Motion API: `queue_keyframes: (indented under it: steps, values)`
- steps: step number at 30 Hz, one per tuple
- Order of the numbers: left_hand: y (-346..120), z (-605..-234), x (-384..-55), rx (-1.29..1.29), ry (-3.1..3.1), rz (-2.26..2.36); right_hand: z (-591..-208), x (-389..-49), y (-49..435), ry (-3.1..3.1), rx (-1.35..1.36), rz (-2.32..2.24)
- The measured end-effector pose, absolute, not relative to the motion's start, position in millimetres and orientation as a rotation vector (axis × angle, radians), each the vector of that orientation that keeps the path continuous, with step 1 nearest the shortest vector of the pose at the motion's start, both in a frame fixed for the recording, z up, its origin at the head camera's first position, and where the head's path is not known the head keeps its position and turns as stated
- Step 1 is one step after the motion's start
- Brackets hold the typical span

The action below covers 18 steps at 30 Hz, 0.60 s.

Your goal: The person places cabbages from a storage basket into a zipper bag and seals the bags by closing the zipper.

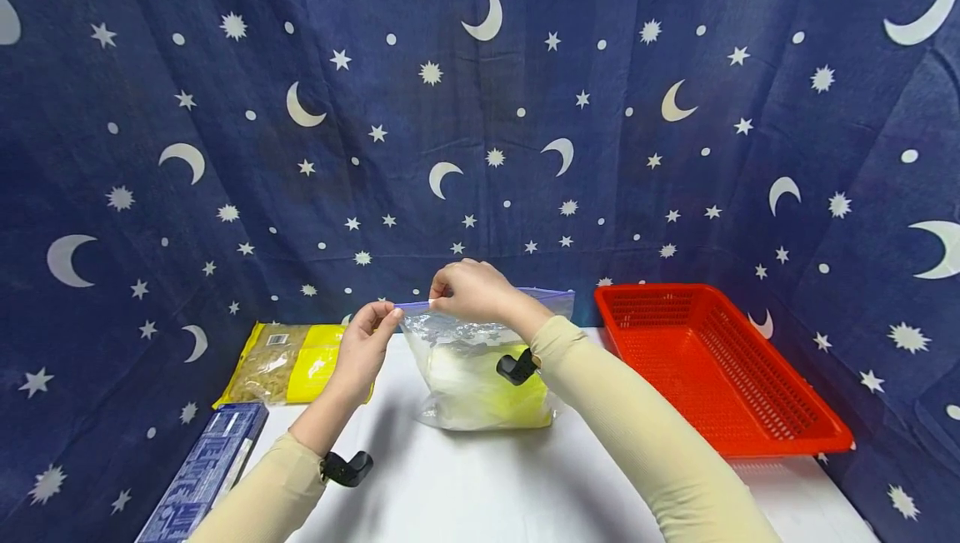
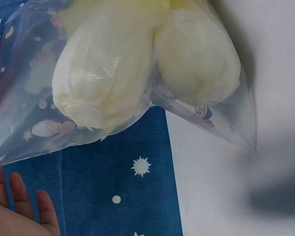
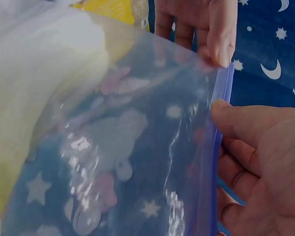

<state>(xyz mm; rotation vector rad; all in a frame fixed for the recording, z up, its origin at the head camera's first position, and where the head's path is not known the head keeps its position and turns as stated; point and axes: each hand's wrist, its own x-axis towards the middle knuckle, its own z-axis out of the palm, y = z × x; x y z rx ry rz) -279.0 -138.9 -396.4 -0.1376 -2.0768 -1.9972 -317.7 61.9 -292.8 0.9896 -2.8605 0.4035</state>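
Observation:
A clear zip bag [image 1: 480,410] with a purple zip strip [image 3: 214,162] stands on the white table. Inside it lie two pale heads of leafy vegetable, like baby napa cabbage [image 2: 105,69], yellowish toward one end with cut bases showing. My left hand [image 1: 362,351] pinches the bag's top left corner between thumb and fingers. Close beside it, my right hand [image 1: 476,286] pinches the zip strip, thumb on one face and fingers behind. In the right wrist view, the left hand [image 3: 199,29] holds the corner just beyond the right thumb.
A yellow-and-clear packet of dry, pasta-like pieces [image 1: 281,364] lies at the back left. In front of it is a long blue box [image 1: 206,472]. A red plastic basket [image 1: 675,376] stands on the right. A dark blue curtain with moons and stars [image 1: 480,110] hangs behind.

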Motion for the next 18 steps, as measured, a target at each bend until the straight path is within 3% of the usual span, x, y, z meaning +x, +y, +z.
queue_keyframes:
  steps: [18]
  values:
    - [-137.3, -395.6, -280.9, -0.151, -2.114, -1.991, -292.7, -316.6, 122.4, -2.877, 0.902, 0.451]
